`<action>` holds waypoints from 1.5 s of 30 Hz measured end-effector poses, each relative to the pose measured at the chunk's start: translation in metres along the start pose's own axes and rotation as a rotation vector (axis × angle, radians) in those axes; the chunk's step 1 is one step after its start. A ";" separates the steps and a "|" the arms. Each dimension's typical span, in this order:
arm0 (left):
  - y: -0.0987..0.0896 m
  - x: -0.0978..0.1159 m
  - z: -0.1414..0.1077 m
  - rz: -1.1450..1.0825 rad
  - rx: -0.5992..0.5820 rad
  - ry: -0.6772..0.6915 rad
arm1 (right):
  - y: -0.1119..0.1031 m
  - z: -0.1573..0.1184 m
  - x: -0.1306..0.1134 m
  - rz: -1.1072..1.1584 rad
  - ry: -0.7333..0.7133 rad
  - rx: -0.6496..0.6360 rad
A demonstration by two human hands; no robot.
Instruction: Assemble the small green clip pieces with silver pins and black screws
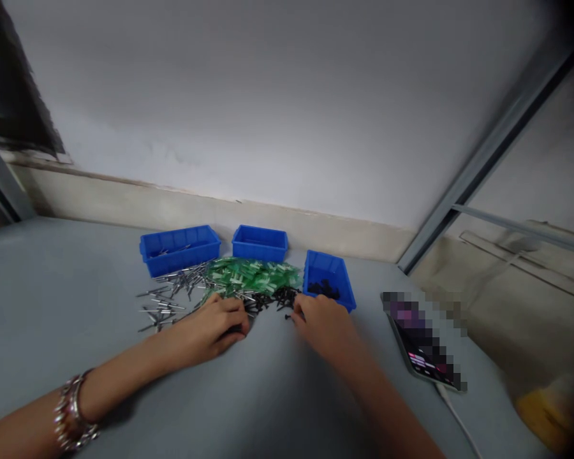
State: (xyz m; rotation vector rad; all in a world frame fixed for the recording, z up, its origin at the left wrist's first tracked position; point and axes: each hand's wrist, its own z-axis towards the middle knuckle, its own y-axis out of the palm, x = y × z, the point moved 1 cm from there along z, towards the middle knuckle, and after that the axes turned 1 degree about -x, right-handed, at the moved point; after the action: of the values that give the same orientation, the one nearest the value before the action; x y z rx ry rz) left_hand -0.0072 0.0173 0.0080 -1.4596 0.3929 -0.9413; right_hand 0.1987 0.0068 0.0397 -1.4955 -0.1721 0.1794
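My left hand rests on the table with its fingers curled, beside a pile of small black screw-like pieces. Something dark shows under its fingers, too hidden to name. My right hand is closed, thumb and fingers together, at the right end of the black pieces and before a blue bin with more of them inside. What its fingertips hold, if anything, I cannot make out. Behind the hands lies a heap of green-and-clear small packets. Silvery thin metal rods are scattered left of it.
A blue bin with a few metal rods stands back left, and another blue bin back centre. A phone with a white cable lies on the right. Wall and metal frame posts bound the table.
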 end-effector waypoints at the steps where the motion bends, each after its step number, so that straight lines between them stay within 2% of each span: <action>1: 0.000 0.000 0.000 0.005 -0.002 -0.005 | 0.001 -0.001 0.001 -0.022 0.018 -0.036; 3: 0.001 -0.001 0.000 0.007 -0.007 -0.006 | 0.004 -0.001 0.003 -0.045 0.035 -0.071; 8: 0.002 -0.002 -0.001 -0.007 -0.011 0.003 | 0.017 0.002 0.005 -0.054 0.016 -0.065; 12: 0.000 -0.001 0.000 -0.005 -0.016 -0.004 | 0.018 0.004 0.001 -0.055 -0.020 -0.062; 19: -0.005 0.005 0.000 -0.035 0.042 -0.044 | 0.005 -0.004 -0.024 0.182 -0.304 -0.121; 21: -0.004 0.005 0.000 -0.040 0.034 -0.035 | 0.005 -0.007 -0.031 0.196 -0.340 -0.119; 31: -0.005 0.008 -0.001 -0.071 0.018 0.005 | 0.008 -0.006 -0.039 0.193 -0.347 -0.078; 34: -0.007 0.008 -0.001 -0.079 0.054 0.023 | 0.009 -0.005 -0.038 0.257 -0.317 -0.057; 39: -0.011 0.008 0.000 -0.081 0.192 0.059 | 0.009 -0.004 -0.035 0.452 -0.282 -0.019; 45: -0.015 0.011 -0.002 -0.087 0.328 0.046 | 0.008 -0.002 -0.034 0.640 -0.316 0.012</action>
State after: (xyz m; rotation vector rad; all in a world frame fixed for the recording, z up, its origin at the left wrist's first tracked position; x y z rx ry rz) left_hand -0.0066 0.0104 0.0255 -1.1643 0.1972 -1.0562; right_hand 0.1654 -0.0019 0.0316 -1.4625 0.0626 0.9309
